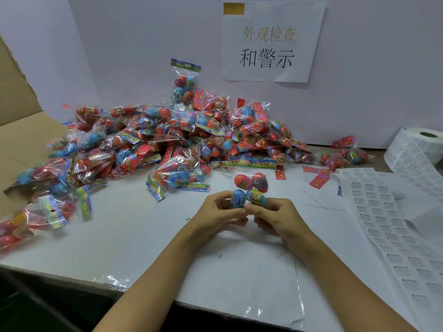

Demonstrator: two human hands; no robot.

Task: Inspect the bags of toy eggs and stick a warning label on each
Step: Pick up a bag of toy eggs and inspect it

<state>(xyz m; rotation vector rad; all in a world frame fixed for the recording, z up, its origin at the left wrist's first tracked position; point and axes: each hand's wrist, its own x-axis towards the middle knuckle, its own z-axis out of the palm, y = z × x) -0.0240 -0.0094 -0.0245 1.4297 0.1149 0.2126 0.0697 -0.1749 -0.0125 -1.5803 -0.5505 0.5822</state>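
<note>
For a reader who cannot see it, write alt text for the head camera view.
Two bare hands, left hand and right hand, hold a clear bag of toy eggs above a white table. Behind it lies a heap of similar bags, with a cardboard box at left. A roll of warning labels unspools at right, under a paper sign on the wall.

Two bare forearms, no sleeves, left hand (217, 212), right hand (275, 214), short plain fingernails

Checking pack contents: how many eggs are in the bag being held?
4: two upper eggs, orange and purple-red, two lower, blue and yellow-blue, by the left hand and right hand. More may hide behind.
</note>
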